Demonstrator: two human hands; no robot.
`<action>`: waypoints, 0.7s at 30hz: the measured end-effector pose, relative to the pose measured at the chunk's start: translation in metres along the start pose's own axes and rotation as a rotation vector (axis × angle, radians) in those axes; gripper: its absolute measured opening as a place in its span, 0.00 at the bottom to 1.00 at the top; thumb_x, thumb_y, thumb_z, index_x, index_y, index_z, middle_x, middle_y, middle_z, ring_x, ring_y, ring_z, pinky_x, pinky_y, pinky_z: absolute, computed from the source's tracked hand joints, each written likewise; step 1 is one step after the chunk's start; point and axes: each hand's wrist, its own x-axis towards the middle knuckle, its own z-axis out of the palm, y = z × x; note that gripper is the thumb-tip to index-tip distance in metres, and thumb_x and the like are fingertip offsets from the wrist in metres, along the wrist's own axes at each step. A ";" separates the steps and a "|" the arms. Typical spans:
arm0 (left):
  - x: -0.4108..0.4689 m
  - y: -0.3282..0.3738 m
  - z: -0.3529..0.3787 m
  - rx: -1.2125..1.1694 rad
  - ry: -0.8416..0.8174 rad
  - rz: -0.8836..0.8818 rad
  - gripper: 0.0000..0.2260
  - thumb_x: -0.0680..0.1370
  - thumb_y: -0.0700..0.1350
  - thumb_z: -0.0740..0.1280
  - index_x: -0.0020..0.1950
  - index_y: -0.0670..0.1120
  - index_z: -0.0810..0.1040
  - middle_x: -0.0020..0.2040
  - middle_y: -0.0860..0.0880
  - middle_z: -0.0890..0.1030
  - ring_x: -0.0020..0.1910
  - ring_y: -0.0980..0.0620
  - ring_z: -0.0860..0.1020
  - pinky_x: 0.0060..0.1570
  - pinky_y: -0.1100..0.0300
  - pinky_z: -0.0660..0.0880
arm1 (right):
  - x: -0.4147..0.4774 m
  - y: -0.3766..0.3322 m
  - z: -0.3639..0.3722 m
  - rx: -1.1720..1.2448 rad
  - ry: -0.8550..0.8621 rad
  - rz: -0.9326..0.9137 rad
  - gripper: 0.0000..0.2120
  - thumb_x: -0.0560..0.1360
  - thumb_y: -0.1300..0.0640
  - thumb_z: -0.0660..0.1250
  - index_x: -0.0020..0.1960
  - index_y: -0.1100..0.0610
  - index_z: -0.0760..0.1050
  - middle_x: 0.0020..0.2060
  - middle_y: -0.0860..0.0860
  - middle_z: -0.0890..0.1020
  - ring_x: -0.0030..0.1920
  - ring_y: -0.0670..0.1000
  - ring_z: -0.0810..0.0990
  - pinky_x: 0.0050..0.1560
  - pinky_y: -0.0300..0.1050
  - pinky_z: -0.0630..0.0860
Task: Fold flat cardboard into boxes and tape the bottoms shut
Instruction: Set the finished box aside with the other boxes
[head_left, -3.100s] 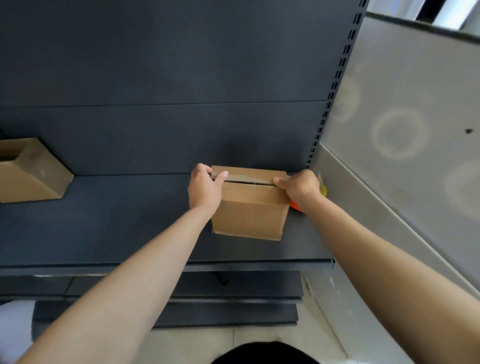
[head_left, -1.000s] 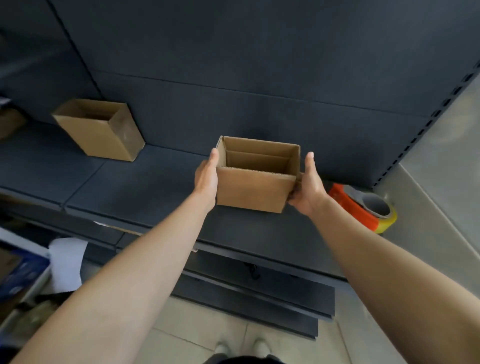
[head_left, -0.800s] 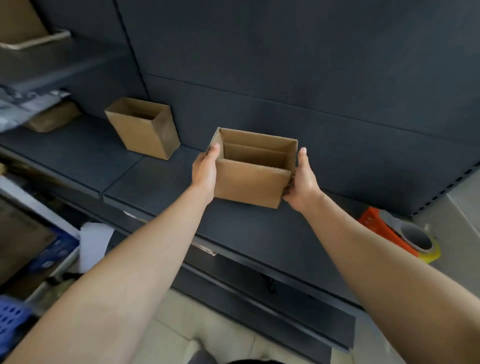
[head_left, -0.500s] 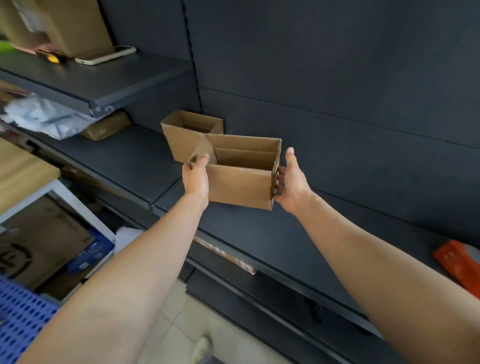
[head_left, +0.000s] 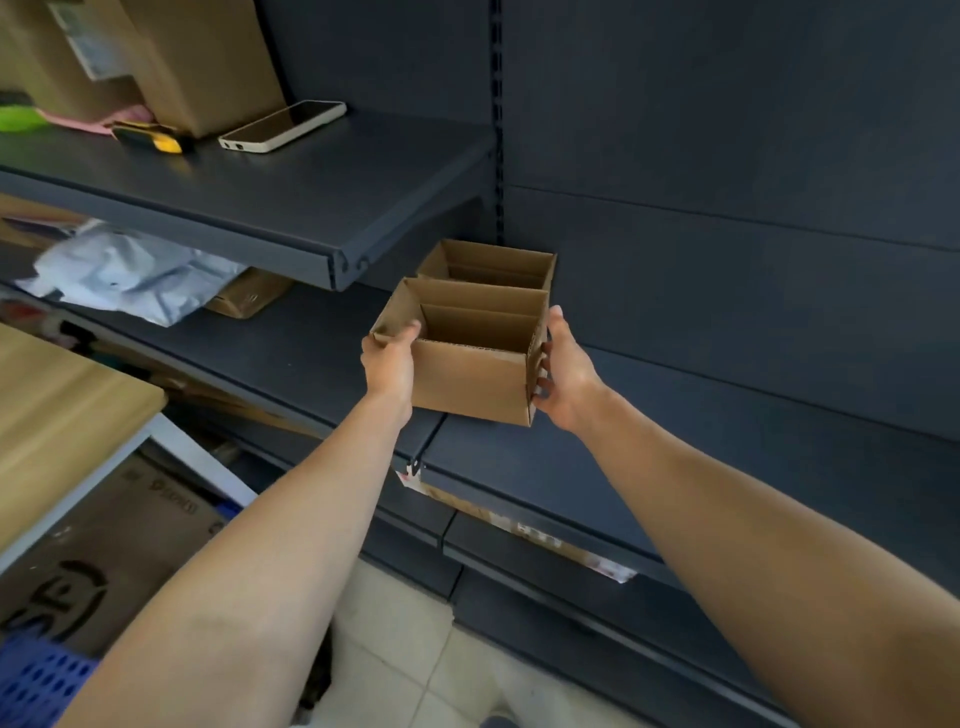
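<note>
- Now that the box (head_left: 470, 379) is open side up and no longer upside down under pressing hands, its bottom faces down and is hidden. I think the taping of this one is done.
- It is also further left along the lower shelf (head_left: 649, 467) than it was a second ago. The orange tape roller that lay near it is out of sight now.
- At 12 o'clock from it, just behind, stands a second box (head_left: 488, 267), also open at the top. I think the held box is going next to this one, so the next job is a new flat piece of cardboard.
- At 9 o'clock on the box, the left hand (head_left: 389, 364) grips the left end, with one fingertip hooked over the top edge.
- At 3 o'clock, the right hand (head_left: 563, 374) grasps the right end, thumb pointing up along the wall and fingers curled against the side.
- I cannot tell if the box already sits on the lower shelf or hangs just above it.
- At 10 o'clock, well apart, a phone (head_left: 283, 126) lies on the upper shelf (head_left: 311, 197).
</note>
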 end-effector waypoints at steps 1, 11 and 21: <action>0.008 0.000 -0.002 0.004 -0.002 -0.002 0.38 0.74 0.56 0.69 0.78 0.51 0.54 0.74 0.47 0.64 0.70 0.45 0.67 0.70 0.47 0.63 | 0.005 0.000 0.005 -0.001 0.002 -0.001 0.36 0.75 0.32 0.57 0.73 0.56 0.66 0.66 0.53 0.76 0.63 0.52 0.76 0.67 0.50 0.71; 0.054 -0.003 -0.005 0.092 -0.177 0.012 0.27 0.73 0.57 0.70 0.68 0.50 0.66 0.62 0.49 0.75 0.60 0.48 0.74 0.67 0.48 0.68 | 0.044 0.006 0.026 -0.014 0.084 0.014 0.32 0.76 0.34 0.57 0.72 0.54 0.67 0.64 0.53 0.76 0.60 0.52 0.77 0.67 0.52 0.71; 0.041 0.004 -0.008 0.234 -0.130 0.093 0.39 0.72 0.60 0.70 0.76 0.48 0.57 0.73 0.48 0.65 0.69 0.46 0.67 0.67 0.54 0.63 | 0.035 -0.008 0.023 -0.361 0.231 -0.160 0.31 0.80 0.42 0.58 0.77 0.55 0.55 0.73 0.53 0.65 0.72 0.55 0.64 0.69 0.49 0.62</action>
